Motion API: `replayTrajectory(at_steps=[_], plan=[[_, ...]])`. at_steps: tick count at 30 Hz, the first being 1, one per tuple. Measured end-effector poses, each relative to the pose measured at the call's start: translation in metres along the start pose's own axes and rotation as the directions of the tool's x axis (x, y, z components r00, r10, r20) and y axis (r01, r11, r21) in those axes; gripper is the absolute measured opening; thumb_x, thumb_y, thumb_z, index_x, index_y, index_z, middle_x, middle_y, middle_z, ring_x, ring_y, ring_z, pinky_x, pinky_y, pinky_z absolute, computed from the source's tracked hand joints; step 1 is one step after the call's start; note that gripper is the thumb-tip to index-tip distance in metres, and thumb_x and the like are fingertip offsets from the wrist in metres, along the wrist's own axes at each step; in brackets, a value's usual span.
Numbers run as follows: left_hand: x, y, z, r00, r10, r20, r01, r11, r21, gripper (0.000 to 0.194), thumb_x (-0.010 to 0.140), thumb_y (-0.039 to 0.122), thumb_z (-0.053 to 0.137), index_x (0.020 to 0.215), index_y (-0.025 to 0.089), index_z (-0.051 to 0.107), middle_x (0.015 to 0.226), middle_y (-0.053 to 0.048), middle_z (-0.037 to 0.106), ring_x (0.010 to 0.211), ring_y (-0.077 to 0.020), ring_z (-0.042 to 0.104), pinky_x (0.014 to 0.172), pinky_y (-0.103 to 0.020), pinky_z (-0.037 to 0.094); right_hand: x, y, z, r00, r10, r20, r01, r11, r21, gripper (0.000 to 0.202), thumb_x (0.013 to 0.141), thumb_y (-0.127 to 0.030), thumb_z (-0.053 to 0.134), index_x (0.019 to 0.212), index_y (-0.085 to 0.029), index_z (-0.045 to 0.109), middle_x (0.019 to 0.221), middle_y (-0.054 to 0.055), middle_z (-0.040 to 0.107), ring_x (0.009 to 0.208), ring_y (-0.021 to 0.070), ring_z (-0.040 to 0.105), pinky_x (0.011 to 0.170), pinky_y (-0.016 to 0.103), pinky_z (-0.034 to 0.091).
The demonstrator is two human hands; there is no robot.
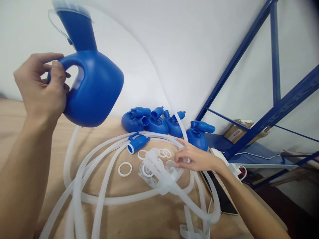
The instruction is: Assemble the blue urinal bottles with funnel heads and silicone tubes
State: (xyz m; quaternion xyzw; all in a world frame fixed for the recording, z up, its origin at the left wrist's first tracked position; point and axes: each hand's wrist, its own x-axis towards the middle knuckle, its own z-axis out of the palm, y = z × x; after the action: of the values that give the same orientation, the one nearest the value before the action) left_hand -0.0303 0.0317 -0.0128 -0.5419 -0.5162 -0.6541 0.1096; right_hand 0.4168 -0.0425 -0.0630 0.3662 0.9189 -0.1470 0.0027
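My left hand grips the handle of a blue jug, held up at the upper left with its wide neck pointing upward. A translucent cap sits on the neck, and a clear tube arcs from the top down toward the right. At the right of the coiled tubes, my right hand reaches over small clear parts, its fingers bent close together near the tube. What its fingertips hold, if anything, is too small to tell. White rings and a blue spout piece lie inside the coils.
Several blue jugs with spout pieces stand along the wall at the back of the table. A dark tablet lies at the right. Beyond it are a blue metal shelf and a cardboard box.
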Motion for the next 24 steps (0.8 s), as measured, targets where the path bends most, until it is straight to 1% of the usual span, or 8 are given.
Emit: replayTrajectory(at_steps=[3,6,8,11,15,19,21,24], plan=[[-0.001,0.004,0.001,0.995,0.055,-0.088,-0.064,0.993,-0.103,0.042,0.099,0.041,0.054,0.130,0.020,0.075,0.097,-0.009,0.074,0.082,-0.0214,0.075,0.058,-0.028,0.054,-0.002,0.007,-0.010,0.931,-0.011,-0.366,-0.012,0.998,-0.060,0.038,0.105,-0.052,0.054,0.087,-0.025,0.074,0.078,0.000,0.073,0.076,0.0202,0.066,0.128,0.057,0.022],[-0.002,0.005,0.001,0.995,0.056,-0.078,-0.066,0.988,-0.137,0.043,0.099,0.041,0.055,0.131,0.021,0.075,0.096,-0.008,0.075,0.077,-0.0178,0.073,0.055,-0.024,0.052,0.004,0.015,-0.013,0.739,0.014,-0.673,-0.096,0.992,-0.085,0.035,0.103,-0.050,0.056,0.083,-0.027,0.072,0.073,0.001,0.069,0.071,0.0209,0.063,0.126,0.060,0.027],[-0.003,0.006,0.001,0.996,0.063,-0.060,-0.071,0.986,-0.153,0.044,0.099,0.042,0.056,0.131,0.020,0.075,0.095,-0.008,0.075,0.073,-0.0165,0.071,0.055,-0.024,0.051,0.013,0.021,-0.014,0.602,0.044,-0.797,-0.155,0.986,-0.062,0.037,0.104,-0.050,0.054,0.080,-0.028,0.071,0.072,0.001,0.067,0.073,0.0222,0.062,0.127,0.061,0.027],[-0.006,0.009,0.000,0.997,0.081,0.000,-0.080,0.985,-0.154,0.047,0.097,0.044,0.058,0.132,0.018,0.076,0.097,-0.010,0.075,0.067,-0.0152,0.065,0.056,-0.025,0.050,0.027,0.032,-0.019,0.502,0.059,-0.863,-0.186,0.982,-0.042,0.041,0.104,-0.054,0.050,0.079,-0.029,0.071,0.072,0.002,0.063,0.078,0.0239,0.062,0.131,0.061,0.025],[-0.005,0.008,-0.010,0.971,0.038,0.238,-0.029,0.999,-0.042,0.051,0.092,0.049,0.059,0.133,0.024,0.075,0.099,-0.007,0.077,0.066,-0.0170,0.064,0.063,-0.028,0.052,0.035,0.056,-0.034,0.510,-0.050,-0.859,-0.148,0.978,-0.145,0.043,0.102,-0.055,0.049,0.075,-0.029,0.069,0.071,0.004,0.060,0.084,0.0271,0.060,0.132,0.064,0.024],[0.008,-0.012,-0.022,0.836,-0.135,0.532,0.005,0.971,0.238,0.057,0.085,0.063,0.056,0.129,0.033,0.077,0.108,-0.005,0.079,0.086,-0.0287,0.073,0.080,-0.039,0.057,0.028,0.083,-0.053,0.490,-0.207,-0.847,-0.195,0.921,-0.338,0.044,0.099,-0.054,0.051,0.065,-0.028,0.062,0.077,0.008,0.061,0.101,0.0323,0.059,0.128,0.069,0.025],[0.015,-0.031,-0.023,0.763,-0.171,0.623,-0.050,0.946,0.320,0.061,0.083,0.069,0.054,0.130,0.036,0.077,0.118,-0.003,0.080,0.098,-0.0329,0.074,0.088,-0.043,0.057,0.021,0.093,-0.063,0.438,-0.274,-0.856,-0.287,0.860,-0.422,0.048,0.101,-0.051,0.046,0.064,-0.026,0.062,0.089,0.010,0.064,0.110,0.0334,0.057,0.127,0.068,0.025],[0.022,-0.065,-0.017,0.673,-0.171,0.720,-0.139,0.926,0.350,0.062,0.082,0.069,0.053,0.128,0.036,0.078,0.126,-0.002,0.079,0.113,-0.0349,0.071,0.098,-0.045,0.054,0.014,0.103,-0.074,0.310,-0.390,-0.867,-0.400,0.774,-0.491,0.054,0.106,-0.046,0.040,0.065,-0.024,0.067,0.116,0.014,0.065,0.123,0.0355,0.051,0.125,0.065,0.026]])
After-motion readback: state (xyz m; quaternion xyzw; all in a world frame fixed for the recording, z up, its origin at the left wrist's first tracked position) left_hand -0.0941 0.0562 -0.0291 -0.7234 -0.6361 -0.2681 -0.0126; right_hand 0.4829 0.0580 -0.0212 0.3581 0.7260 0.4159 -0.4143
